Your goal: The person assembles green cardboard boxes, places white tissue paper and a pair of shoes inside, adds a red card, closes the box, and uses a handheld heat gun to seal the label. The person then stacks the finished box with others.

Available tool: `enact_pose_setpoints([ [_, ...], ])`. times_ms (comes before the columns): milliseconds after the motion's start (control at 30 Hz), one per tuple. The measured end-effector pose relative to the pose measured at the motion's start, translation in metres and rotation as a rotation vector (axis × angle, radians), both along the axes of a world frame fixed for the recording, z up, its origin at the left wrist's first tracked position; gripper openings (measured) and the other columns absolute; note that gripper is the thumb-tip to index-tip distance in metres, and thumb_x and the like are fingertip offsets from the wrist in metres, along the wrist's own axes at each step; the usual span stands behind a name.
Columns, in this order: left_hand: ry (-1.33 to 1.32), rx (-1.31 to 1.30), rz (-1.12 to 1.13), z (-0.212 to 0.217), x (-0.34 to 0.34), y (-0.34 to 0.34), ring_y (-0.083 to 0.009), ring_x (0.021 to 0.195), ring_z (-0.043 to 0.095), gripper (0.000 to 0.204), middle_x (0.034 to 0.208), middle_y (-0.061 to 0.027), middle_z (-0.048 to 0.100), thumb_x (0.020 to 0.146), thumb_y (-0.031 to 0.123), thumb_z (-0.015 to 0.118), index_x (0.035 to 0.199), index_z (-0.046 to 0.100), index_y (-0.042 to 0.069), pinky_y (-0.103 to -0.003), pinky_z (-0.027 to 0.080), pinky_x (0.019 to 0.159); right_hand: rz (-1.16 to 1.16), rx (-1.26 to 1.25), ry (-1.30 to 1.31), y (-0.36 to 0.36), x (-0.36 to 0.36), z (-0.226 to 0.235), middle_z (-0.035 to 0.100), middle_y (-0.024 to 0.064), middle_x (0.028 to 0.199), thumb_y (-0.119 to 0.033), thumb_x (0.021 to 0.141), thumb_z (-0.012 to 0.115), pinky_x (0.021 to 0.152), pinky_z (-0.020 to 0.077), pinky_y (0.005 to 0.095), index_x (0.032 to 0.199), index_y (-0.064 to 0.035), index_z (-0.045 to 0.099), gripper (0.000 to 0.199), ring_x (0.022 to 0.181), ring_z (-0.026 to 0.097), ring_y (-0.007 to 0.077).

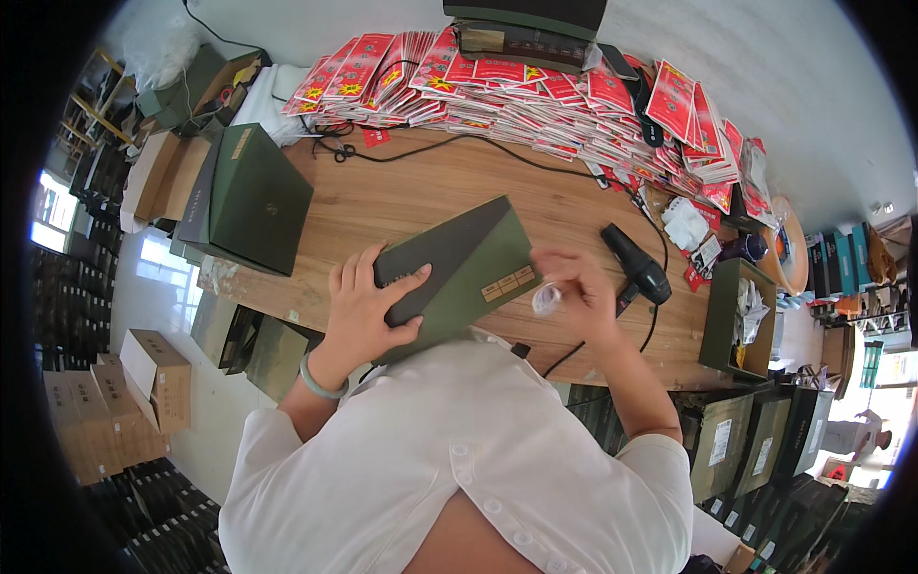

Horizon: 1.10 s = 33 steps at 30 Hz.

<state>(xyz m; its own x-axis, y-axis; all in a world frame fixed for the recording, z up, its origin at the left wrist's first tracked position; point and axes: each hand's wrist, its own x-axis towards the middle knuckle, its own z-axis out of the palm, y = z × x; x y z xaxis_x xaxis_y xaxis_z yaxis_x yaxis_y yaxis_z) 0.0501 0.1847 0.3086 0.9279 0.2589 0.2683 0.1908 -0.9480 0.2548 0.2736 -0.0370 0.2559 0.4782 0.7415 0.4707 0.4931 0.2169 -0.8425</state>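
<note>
A green and dark grey shoebox (469, 263), its lid closed, lies tilted across the table edge right in front of me, against my shirt. My left hand (371, 304) grips its left end, with the thumb and one finger over the lid and the other fingers bent at the end. At the box's right end, beside a tan label (507, 284), is my right hand (577, 287) with bent fingers. A small clear ring, like a roll of clear tape (546, 299), hangs at those fingers. The fingertips are partly hidden.
Right of the box lies a black hair dryer (636, 263), its cord running over the table (402, 187). Red printed packets (535, 105) pile along the back. Another green box (253, 201) stands left; an open green box (738, 320) stands right. Scissors (342, 151) lie far left.
</note>
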Motion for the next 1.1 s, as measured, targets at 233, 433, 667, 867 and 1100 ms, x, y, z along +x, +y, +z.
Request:
enact_pose_setpoints([
  [233,-0.183,0.013,0.049,-0.007,0.023,0.021,-0.0373,0.112,0.049,0.046,0.128,-0.018,0.051,0.071,0.032,0.073,0.116,0.068,0.027,-0.05,0.034,0.096,-0.144,0.038,0.126,-0.007,-0.01,0.004,0.046,0.0152,0.13,0.002,0.078,0.071,0.093,0.0482,0.0384,0.106,-0.0086,0.052,0.035,0.112,0.057,0.0282],
  [433,-0.72,-0.559,-0.183,-0.043,0.122,0.046,-0.0374,0.118,0.048,0.043,0.132,-0.019,0.05,0.081,0.018,0.069,0.124,0.063,0.017,-0.045,0.034,0.104,-0.164,0.09,0.376,0.017,-0.031,0.006,0.043,0.0136,0.132,-0.011,0.077,0.078,0.091,0.0486,0.0362,0.106,-0.0097,0.046,0.043,0.11,0.057,0.0257],
  [667,-0.827,-0.478,0.19,-0.029,0.096,0.166,-0.0313,0.134,0.037,0.059,0.138,-0.0164,0.046,0.083,0.015,0.067,0.138,0.046,0.009,-0.042,0.028,0.111,-0.33,0.119,0.34,0.046,-0.059,0.006,0.042,0.0147,0.135,-0.025,0.081,0.079,0.091,0.0478,0.0346,0.109,-0.0101,0.045,0.047,0.111,0.055,0.0264],
  [867,0.218,0.106,0.934,0.021,-0.044,0.331,-0.0513,0.139,0.017,0.117,0.147,-0.035,0.024,0.066,0.073,0.068,0.153,0.013,0.017,-0.066,0.004,0.109,-0.377,-0.037,0.412,0.086,-0.103,-0.017,0.042,0.0132,0.137,-0.001,0.089,0.063,0.093,0.0452,0.029,0.119,-0.0007,0.043,0.036,0.109,0.055,0.0175],
  [1100,0.451,-0.15,0.781,-0.001,-0.082,0.384,-0.0553,0.134,0.022,0.127,0.144,-0.0408,0.021,0.058,0.068,0.075,0.155,0.006,0.025,-0.065,0.017,0.106,-0.308,-0.049,0.469,0.175,-0.156,0.004,0.041,0.0136,0.136,0.005,0.087,0.062,0.094,0.0474,0.0308,0.117,-0.0028,0.042,0.037,0.111,0.055,0.0203],
])
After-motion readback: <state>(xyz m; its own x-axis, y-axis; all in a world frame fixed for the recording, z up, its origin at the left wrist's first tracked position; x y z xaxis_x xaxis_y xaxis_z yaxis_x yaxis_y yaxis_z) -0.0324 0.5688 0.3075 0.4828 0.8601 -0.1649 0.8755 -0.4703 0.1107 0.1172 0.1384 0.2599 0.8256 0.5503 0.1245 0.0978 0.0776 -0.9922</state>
